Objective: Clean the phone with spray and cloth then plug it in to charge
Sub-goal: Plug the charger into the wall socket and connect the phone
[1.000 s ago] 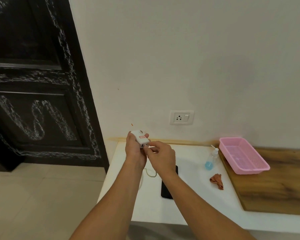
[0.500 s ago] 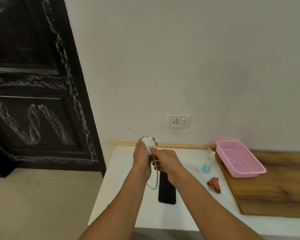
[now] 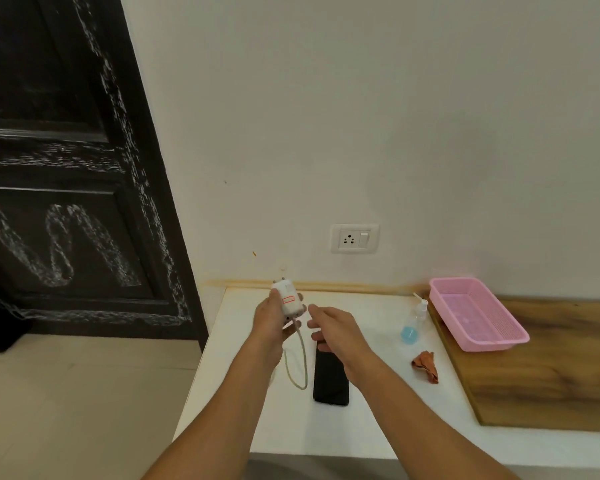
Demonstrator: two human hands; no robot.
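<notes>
The left hand gripped the charger over the tabletop's far-left corner; the right hand was loosely open, empty, above the phone.

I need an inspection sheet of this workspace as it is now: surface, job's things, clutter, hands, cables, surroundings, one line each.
Surface: white table top; wooden surface to its right.
Job's things: black phone flat on the table; spray bottle upright, blue liquid inside; orange cloth crumpled near it; white charger held up, pins upward.
Clutter: pink basket on the wooden surface.
Hands: left hand grips the charger; right hand open above the phone's far end, holding nothing.
Cables: charger cable hangs in a loop left of the phone; its far end is hidden.
Surroundings: wall socket, nothing plugged in; dark door at left.
</notes>
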